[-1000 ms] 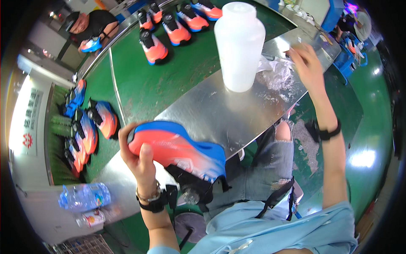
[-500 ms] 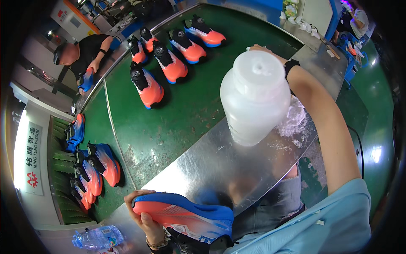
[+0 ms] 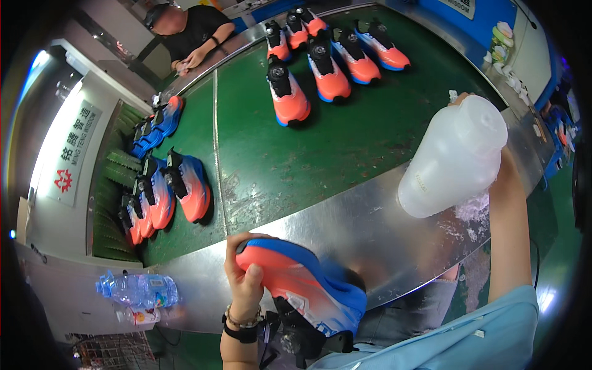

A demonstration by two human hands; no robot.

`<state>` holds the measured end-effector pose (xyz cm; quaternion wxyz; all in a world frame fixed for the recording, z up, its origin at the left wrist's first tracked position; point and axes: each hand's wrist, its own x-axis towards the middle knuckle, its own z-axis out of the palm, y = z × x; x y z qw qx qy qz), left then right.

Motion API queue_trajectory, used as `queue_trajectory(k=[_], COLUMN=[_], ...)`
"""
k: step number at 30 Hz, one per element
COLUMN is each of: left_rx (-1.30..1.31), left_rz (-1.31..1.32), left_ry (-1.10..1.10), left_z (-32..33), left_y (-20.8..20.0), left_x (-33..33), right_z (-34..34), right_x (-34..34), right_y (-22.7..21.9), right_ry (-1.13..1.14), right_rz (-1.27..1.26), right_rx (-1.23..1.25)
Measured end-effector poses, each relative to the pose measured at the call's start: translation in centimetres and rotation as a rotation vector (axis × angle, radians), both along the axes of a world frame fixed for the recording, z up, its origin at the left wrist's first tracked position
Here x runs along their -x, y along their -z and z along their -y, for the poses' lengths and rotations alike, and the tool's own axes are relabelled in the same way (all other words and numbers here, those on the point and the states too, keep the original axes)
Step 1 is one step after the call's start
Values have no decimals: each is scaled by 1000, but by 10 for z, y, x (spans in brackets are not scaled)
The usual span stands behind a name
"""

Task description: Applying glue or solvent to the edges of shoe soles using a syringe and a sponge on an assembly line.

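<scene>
Reaching behind the bottle (image 3: pixel 453 163) now, not beside it, with the right hand (image 3: pixel 459 98) too hidden to tell its grip, leaving the shoe (image 3: pixel 302 271) pinched in the left hand (image 3: pixel 245 277) alone at the near edge of the table (image 3: pixel 364 231).

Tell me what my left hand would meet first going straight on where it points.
Your left hand, holding a shoe, would probably meet the far group's nearest shoe across the green table, though height and depth are unclear.

Green surface (image 3: pixel 265 166) (scuffed) — shoes (image 3: pixel 290 108) atop.
</scene>
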<state>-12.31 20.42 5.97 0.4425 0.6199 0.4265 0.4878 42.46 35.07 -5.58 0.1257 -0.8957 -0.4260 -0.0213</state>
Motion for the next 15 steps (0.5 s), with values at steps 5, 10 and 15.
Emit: queue_trajectory(k=[5, 10, 15], left_rx=[123, 75, 90], left_rz=[7, -127, -170], left_ry=[23, 168, 159], left_z=[-25, -61, -60], left_y=[6, 17, 14], left_x=[-5, -40, -41], right_z=[-17, 28, 68], right_x=[-8, -31, 22], right_y=[-31, -98, -94], right_ry=[106, -175, -314], right_rz=[-157, 203, 184], right_rx=[-92, -75, 108])
